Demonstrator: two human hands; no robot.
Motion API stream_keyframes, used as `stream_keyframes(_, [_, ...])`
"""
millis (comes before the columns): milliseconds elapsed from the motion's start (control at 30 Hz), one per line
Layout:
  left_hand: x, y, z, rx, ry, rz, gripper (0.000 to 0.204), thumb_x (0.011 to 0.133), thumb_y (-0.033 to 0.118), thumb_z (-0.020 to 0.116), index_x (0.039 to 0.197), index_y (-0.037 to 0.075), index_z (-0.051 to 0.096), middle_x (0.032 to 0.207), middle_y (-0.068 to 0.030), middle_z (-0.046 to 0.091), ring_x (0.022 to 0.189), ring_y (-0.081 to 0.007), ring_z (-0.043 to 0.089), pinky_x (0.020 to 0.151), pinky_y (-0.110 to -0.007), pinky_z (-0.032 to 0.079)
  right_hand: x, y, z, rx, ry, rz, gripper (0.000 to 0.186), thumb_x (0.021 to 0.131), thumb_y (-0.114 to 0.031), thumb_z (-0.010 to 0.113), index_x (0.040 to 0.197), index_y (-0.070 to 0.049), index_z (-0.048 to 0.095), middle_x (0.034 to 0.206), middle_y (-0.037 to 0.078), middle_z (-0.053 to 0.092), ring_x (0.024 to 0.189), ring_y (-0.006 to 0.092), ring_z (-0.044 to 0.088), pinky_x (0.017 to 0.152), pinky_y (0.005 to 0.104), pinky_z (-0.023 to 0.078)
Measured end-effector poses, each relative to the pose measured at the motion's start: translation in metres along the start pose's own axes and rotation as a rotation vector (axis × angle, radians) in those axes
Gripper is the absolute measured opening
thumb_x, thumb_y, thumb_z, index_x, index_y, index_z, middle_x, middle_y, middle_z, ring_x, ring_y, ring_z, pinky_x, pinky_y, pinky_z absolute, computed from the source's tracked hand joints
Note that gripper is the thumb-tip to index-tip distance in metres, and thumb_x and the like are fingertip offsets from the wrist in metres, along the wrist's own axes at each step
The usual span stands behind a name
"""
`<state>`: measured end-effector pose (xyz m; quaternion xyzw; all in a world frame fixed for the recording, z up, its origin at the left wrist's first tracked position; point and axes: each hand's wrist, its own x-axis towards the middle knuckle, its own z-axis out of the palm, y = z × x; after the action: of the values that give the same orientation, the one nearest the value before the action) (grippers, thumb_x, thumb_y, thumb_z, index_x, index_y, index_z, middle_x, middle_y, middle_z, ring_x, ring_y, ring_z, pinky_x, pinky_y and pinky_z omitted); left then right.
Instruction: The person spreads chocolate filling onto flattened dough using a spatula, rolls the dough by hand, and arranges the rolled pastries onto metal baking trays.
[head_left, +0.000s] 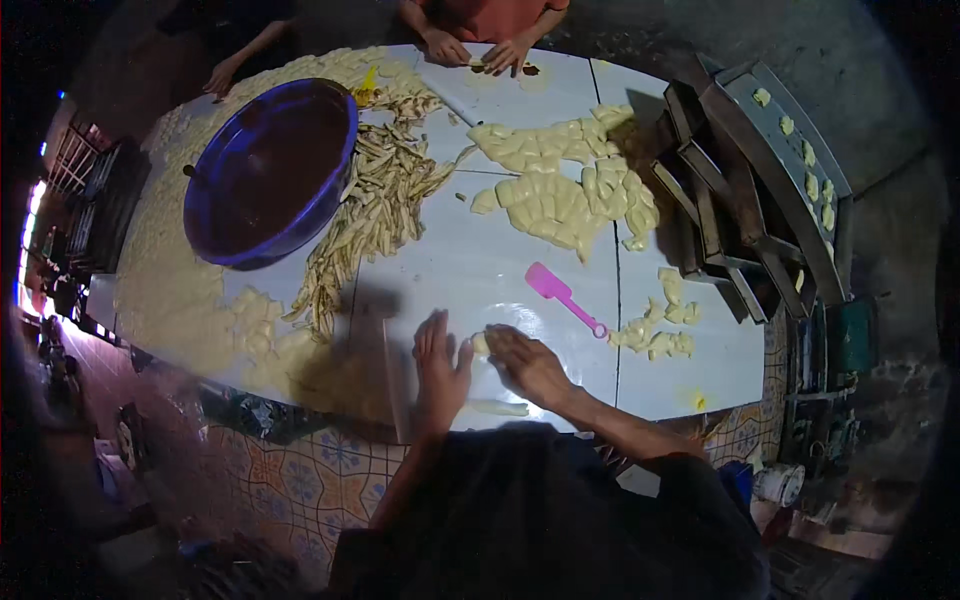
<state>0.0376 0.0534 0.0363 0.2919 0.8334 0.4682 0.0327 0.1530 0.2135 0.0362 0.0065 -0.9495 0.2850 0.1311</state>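
Clad in a dark top (540,500) at the lower edge, leaning toward a white surface (430,270) with both forearms out. Resting the left hand (437,368) unclenched on the surface, fingers extended, thumb pointing at a small pale dough piece (481,345) lying between both hands. Bending the fingers of the right hand (530,362) over that piece's right side; impossible to tell whether gripping or merely touching. Seen just below the hands: a pale dough strip (497,407). Set ahead to the right: a pink scoop (565,298), handle toward some loose dough bits (660,343). Spread farther off: a batch of cut dough (550,210). Placed ahead to the left: a blue-purple basin (318,217), beside a heap of tan strips (375,195). Stacked at a tilt on the right: metal trays (745,185). Visible across the surface: a co-worker's hands (510,55), below an orange-red shirt (490,18).
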Motion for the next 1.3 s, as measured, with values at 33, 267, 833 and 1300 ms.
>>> stream_keyframes(33, [-0.001, 0.004, -0.011, 0.008, -0.187, 0.12, 0.065, 0.089, 0.017, 0.072, 0.145, -0.003, 0.045, 0.147, -0.0248, 0.048, 0.142, -0.0392, 0.039, 0.114, -0.05, 0.034, -0.003, -0.01, -0.003, -0.17, -0.089, -0.041, 0.05, 0.095, -0.017, 0.061, 0.14, 0.002, 0.052, 0.145, 0.025, 0.053, 0.136, 0.0336, 0.051, 0.11, 0.0418, 0.044])
stream_keyframes(267, [-0.01, 0.032, -0.014, 0.596, -0.553, 0.329, 0.104, 0.086, 0.071, 0.058, 0.157, 0.001, 0.028, 0.159, -0.0187, 0.038, 0.149, -0.0336, 0.033, 0.12, -0.059, 0.021, 0.01, -0.003, -0.012, -0.346, -0.101, -0.111, 0.047, 0.088, -0.019, 0.061, 0.127, 0.007, 0.061, 0.138, 0.021, 0.06, 0.14, 0.0321, 0.048, 0.116, 0.0494, 0.036])
stream_keyframes(833, [0.0, 0.007, -0.02, 0.272, -0.211, 0.493, 0.04, 0.081, -0.007, 0.056, 0.118, 0.002, 0.067, 0.114, -0.0187, 0.063, 0.109, -0.0356, 0.059, 0.098, -0.042, 0.048, -0.002, 0.016, -0.033, -0.08, 0.075, -0.098, 0.044, 0.087, -0.017, 0.073, 0.128, -0.005, 0.062, 0.123, 0.016, 0.064, 0.115, 0.032, 0.061, 0.085, 0.0429, 0.051])
stream_keyframes(1300, [0.012, 0.018, 0.002, 0.821, -0.21, 0.169, 0.06, 0.097, 0.033, 0.059, 0.146, 0.002, 0.049, 0.156, -0.024, 0.036, 0.148, -0.0383, 0.03, 0.116, -0.062, 0.028, 0.012, 0.034, -0.002, -0.382, 0.181, 0.123, 0.034, 0.093, -0.038, 0.065, 0.121, -0.022, 0.072, 0.12, 0.006, 0.056, 0.11, 0.0257, 0.052, 0.09, 0.0449, 0.041])
